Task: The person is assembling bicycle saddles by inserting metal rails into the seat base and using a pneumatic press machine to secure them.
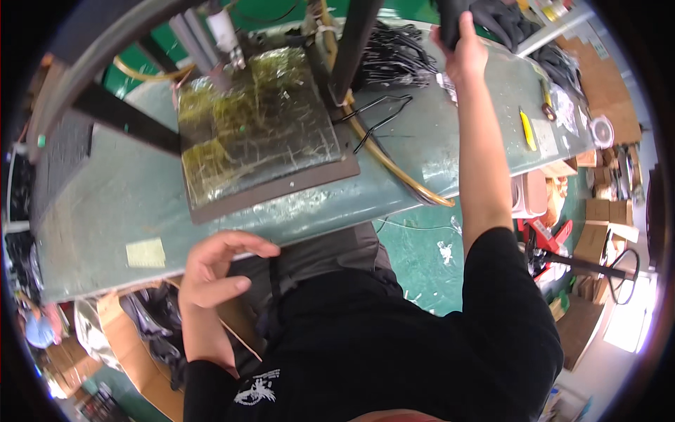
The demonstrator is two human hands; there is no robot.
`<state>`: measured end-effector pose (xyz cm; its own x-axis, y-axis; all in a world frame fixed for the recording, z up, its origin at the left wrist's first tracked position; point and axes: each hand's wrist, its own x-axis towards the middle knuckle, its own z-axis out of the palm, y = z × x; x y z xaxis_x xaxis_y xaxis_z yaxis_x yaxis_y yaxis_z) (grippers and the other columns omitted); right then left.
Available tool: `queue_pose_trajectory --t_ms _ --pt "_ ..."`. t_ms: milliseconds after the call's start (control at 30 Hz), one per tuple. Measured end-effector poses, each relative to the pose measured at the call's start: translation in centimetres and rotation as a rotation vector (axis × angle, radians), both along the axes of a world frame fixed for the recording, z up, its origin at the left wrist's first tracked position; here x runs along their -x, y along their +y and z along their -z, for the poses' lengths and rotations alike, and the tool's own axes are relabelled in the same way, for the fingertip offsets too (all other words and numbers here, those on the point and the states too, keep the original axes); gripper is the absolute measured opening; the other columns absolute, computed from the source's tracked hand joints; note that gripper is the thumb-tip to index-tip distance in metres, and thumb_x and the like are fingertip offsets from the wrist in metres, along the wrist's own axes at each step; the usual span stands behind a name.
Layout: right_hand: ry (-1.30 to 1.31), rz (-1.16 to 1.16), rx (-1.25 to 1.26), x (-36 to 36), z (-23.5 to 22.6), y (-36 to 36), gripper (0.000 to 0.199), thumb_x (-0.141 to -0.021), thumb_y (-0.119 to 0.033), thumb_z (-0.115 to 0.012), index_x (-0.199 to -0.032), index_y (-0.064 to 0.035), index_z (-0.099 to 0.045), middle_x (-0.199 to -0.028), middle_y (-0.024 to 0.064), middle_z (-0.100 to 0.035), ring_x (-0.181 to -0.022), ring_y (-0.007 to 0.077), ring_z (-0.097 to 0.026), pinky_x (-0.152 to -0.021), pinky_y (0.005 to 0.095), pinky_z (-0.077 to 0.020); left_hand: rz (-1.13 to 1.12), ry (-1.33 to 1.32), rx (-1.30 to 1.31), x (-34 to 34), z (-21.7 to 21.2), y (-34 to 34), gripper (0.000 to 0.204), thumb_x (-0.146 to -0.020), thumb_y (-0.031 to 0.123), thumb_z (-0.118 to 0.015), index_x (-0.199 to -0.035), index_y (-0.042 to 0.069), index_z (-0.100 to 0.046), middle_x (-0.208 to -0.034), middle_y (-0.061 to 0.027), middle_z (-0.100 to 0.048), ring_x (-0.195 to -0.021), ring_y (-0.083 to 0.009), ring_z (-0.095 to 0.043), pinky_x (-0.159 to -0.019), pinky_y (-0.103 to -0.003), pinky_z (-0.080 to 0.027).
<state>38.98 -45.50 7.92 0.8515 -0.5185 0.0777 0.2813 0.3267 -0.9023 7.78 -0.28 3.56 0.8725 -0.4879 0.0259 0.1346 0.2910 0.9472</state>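
Note:
My right hand (467, 58) reaches to the far right of the green-grey table, its fingers closed on a soft black piece (450, 22); part of that grip is hidden. My left hand (216, 271) hovers at the near table edge, fingers curved and apart, with nothing in it. In front of it lies a flat plate (256, 126) covered in yellowish, creased film, under a black-framed machine (126, 119). A bent black wire piece (383, 121) rests at the plate's right edge. Behind it is a bundle of thin black wire pieces (397, 56).
A yellow hose (404, 179) runs over the table's front edge. To the right lie a yellow cutter knife (527, 130), a hammer-like tool (547, 102) and clear plastic (564, 109). An open cardboard box (133, 352) with black items stands below left. More black material (496, 21) sits at the far right.

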Motion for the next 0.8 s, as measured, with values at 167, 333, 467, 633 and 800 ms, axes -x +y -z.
queue_pose_trajectory --t_ms 167,333,467,633,800 --pt "-0.030 -0.344 1.098 1.1 4.8 4.2 0.029 -0.102 -0.015 -0.066 -0.126 0.0004 -0.072 -0.111 0.0071 -0.078 -0.095 0.0141 -0.070 -0.089 0.0307 -0.0549 -0.518 -0.079 0.126 9.6 2.4 9.3 0.061 -0.076 0.013 -0.079 -0.129 -0.008 -0.060 -0.115 -0.0234 -0.071 -0.111 -0.0383 -0.069 -0.101 -0.049 -0.053" --pt "-0.595 -0.521 1.863 9.5 8.2 4.4 0.057 -0.072 0.007 -0.049 -0.123 -0.0020 -0.072 -0.124 0.0175 -0.071 -0.119 0.0403 -0.065 -0.106 0.0464 -0.0511 -1.080 0.034 0.486 23.7 13.5 21.1 0.052 -0.085 0.023 -0.077 -0.127 -0.002 -0.059 -0.099 -0.0131 -0.068 -0.082 -0.0283 -0.061 -0.077 -0.040 -0.050" --pt "-0.226 -0.679 1.840 9.4 11.0 4.2 0.075 -0.078 0.002 -0.055 -0.152 -0.0089 -0.052 -0.143 0.0225 -0.057 -0.130 0.0461 -0.056 -0.111 0.0509 -0.0452 -1.582 1.131 -0.583 32.2 25.2 24.0 0.025 -0.087 0.023 -0.077 -0.100 0.002 -0.073 -0.078 -0.0059 -0.064 -0.065 -0.0175 -0.056 -0.059 -0.036 -0.044" --pt "0.244 -0.589 1.725 10.1 11.2 -2.1 0.048 -0.091 -0.007 -0.073 -0.137 0.0013 -0.063 -0.110 0.0088 -0.068 -0.103 0.0222 -0.065 -0.094 0.0362 -0.0524 -1.462 0.969 -0.799 28.2 33.4 22.6 0.037 -0.090 0.036 -0.075 -0.089 -0.001 -0.076 -0.078 -0.0118 -0.070 -0.075 -0.0244 -0.067 -0.068 -0.040 -0.050" --pt "0.278 -0.381 1.272 16.0 8.5 -3.9 0.031 -0.098 -0.010 -0.072 -0.125 0.0027 -0.065 -0.089 -0.0004 -0.059 -0.080 0.0109 -0.054 -0.075 0.0280 -0.0455 -1.119 0.868 -1.266 16.9 32.7 23.0 0.082 -0.093 0.062 -0.064 -0.132 -0.010 -0.060 -0.130 -0.0337 -0.067 -0.128 -0.0440 -0.064 -0.109 -0.048 -0.051"
